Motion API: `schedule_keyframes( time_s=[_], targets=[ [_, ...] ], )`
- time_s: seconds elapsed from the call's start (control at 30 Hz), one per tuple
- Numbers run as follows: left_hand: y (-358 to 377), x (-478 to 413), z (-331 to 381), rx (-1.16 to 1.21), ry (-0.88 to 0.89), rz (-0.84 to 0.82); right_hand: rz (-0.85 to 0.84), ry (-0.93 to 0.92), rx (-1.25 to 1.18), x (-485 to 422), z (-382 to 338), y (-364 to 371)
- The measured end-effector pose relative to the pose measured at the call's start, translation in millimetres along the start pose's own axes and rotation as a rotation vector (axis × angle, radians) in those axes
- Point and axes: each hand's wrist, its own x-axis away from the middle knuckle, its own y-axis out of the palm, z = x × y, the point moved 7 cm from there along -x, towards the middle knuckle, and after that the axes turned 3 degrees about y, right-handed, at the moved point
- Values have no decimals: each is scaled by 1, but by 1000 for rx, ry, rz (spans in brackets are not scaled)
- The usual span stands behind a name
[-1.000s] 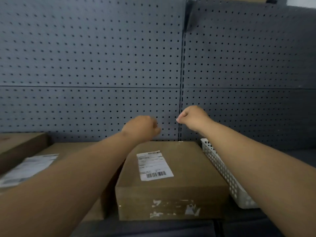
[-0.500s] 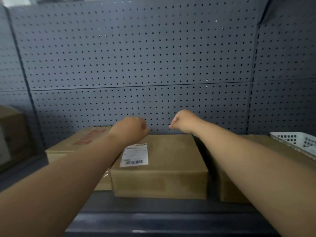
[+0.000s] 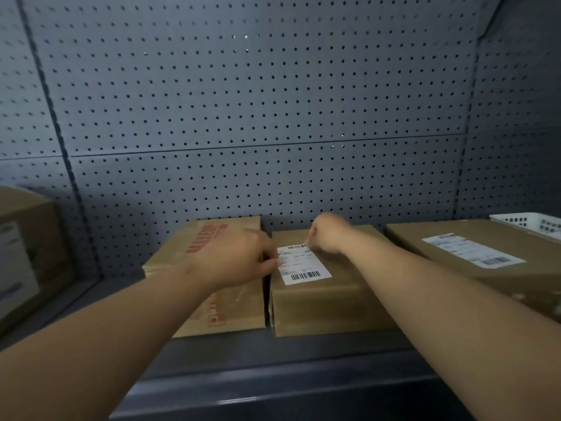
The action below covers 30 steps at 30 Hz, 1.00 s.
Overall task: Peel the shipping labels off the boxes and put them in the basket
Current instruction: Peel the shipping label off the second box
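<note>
A brown box (image 3: 328, 299) stands in the middle of the shelf with a white shipping label (image 3: 305, 265) flat on its top. My left hand (image 3: 239, 259) lies with curled fingers against the label's left edge, over the gap to the neighbouring box. My right hand (image 3: 329, 235), slightly blurred, is closed with its fingertips pinched on the label's top right corner. To the right, a second box (image 3: 455, 238) carries another label (image 3: 473, 250). The white basket (image 3: 534, 224) shows at the far right edge, behind that box.
A box with red print (image 3: 212, 235) sits directly left of the middle box. Another box (image 3: 27, 238) stands at the far left. A grey pegboard wall (image 3: 258, 117) closes the back, and the dark shelf lip (image 3: 273, 375) runs along the front.
The view swung left and then drew closer. Both fists came down from in front of the pegboard onto the middle box, landing at the edges of its label.
</note>
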Motion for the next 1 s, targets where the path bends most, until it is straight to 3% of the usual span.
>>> schedule_keyframes(
  time_s=[0.37, 0.6, 0.73, 0.9, 1.0],
  targets=[
    [29, 2, 8, 29, 200, -40, -30, -19, 103, -21, 1, 24],
    [35, 1, 5, 106, 182, -17, -44, -33, 86, -32, -3, 28],
    [35, 0, 7, 96, 185, -31, 38, -138, 179, -18, -11, 31],
    [30, -2, 14, 12, 219, -12, -140, -123, -38, -11, -4, 21],
    [30, -4, 15, -5, 216, -26, -137, -130, -61, -9, -8, 13]
  ],
)
